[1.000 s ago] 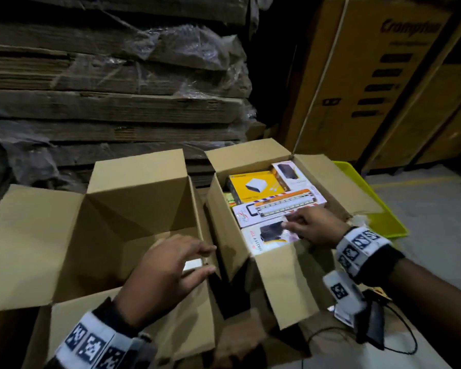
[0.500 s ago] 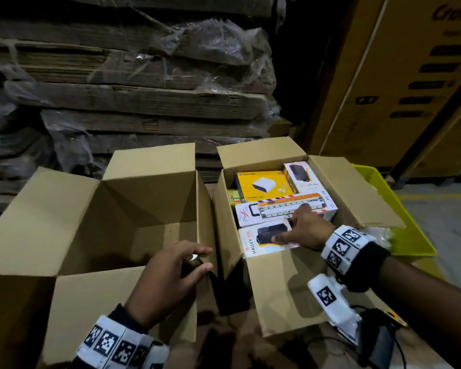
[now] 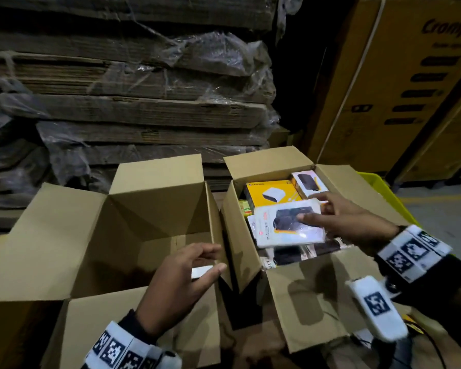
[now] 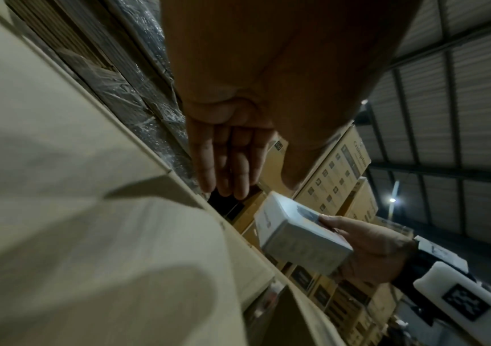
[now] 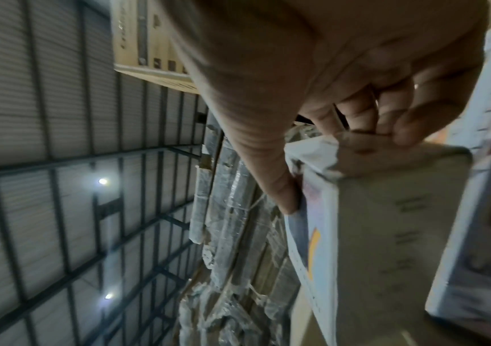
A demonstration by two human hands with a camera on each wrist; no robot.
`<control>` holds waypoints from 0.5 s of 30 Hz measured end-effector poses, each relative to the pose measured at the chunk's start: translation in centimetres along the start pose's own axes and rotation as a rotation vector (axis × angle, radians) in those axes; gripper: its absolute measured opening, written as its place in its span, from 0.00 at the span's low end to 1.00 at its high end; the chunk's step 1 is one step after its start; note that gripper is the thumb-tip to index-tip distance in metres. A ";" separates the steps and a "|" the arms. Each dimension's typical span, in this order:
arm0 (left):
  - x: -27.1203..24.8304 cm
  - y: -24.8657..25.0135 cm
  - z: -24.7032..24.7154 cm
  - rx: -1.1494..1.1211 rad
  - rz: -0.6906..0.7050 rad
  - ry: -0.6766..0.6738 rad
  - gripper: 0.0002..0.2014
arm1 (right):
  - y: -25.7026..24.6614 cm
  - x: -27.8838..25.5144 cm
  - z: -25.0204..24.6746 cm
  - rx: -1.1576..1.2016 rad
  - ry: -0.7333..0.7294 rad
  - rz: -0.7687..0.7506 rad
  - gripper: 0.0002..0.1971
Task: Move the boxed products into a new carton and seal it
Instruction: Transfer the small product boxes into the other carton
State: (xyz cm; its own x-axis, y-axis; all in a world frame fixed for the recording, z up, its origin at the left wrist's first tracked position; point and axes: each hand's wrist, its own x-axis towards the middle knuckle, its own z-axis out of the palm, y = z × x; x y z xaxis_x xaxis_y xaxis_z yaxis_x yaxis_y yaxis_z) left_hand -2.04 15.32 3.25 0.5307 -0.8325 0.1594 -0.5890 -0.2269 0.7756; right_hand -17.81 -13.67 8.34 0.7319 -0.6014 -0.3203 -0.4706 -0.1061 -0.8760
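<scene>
Your left hand (image 3: 179, 283) is hovering over the empty carton (image 3: 133, 235), fingers loosely spread, holding nothing. Your right hand (image 3: 349, 222) is gripping a white product box (image 3: 288, 225), thumb on top, just above the full carton (image 3: 240, 246).

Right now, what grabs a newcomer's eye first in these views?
The white product box gripped by the right hand, lifted above the full carton on the right. Next, the open left hand hovering over the near edge of the open carton on the left. Behind both, a plastic-wrapped stack of flat cardboard.
</scene>
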 end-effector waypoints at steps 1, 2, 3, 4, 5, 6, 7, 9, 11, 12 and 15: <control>0.2 0.2 -0.4 -0.046 -0.012 -0.005 0.25 | -0.9 -0.7 0.2 0.033 -0.031 -0.040 0.29; 0.4 0.4 -0.8 -0.104 -0.028 -0.011 0.29 | -1.7 -1.2 0.4 0.067 -0.070 -0.071 0.29; 0.6 0.6 -1.3 -0.177 -0.048 -0.019 0.31 | -2.5 -1.5 0.9 0.091 -0.110 -0.093 0.29; 0.9 0.8 -1.7 -0.260 -0.075 -0.026 0.34 | -3.2 -1.7 1.6 0.127 -0.152 -0.105 0.28; 1.1 1.0 -2.2 -0.346 -0.103 -0.030 0.38 | -3.9 -1.9 2.7 0.157 -0.194 -0.116 0.27; 1.5 1.2 -2.5 -0.423 -0.123 -0.024 0.39 | -4.5 -2.0 4.0 0.181 -0.229 -0.122 0.25; 1.8 1.5 -2.9 -0.481 -0.128 -0.007 0.38 | -5.1 -2.0 5.4 0.186 -0.260 -0.133 0.24; 2.3 1.7 -4.1 -0.519 -0.096 0.048 0.31 | -5.9 -1.5 8.4 0.116 -0.303 -0.187 0.27; 2.7 1.0 -5.6 -0.461 -0.065 0.116 0.27 | -6.6 -0.6 10.7 0.007 -0.327 -0.250 0.28; 2.8 0.4 -6.3 -0.416 -0.061 0.139 0.27 | -7.0 -0.2 11.5 -0.044 -0.324 -0.279 0.27; 3.0 -1.7 -8.3 -0.269 -0.061 0.141 0.37 | -8.5 1.4 13.8 -0.172 -0.344 -0.341 0.27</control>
State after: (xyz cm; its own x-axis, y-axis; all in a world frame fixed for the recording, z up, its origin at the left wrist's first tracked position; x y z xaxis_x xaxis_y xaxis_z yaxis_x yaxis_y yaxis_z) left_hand 5.60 17.43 7.45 0.6505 -0.7387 0.1766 -0.3812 -0.1164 0.9172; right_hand -6.00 -2.72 10.37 0.9641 -0.2176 -0.1522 -0.2298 -0.3969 -0.8886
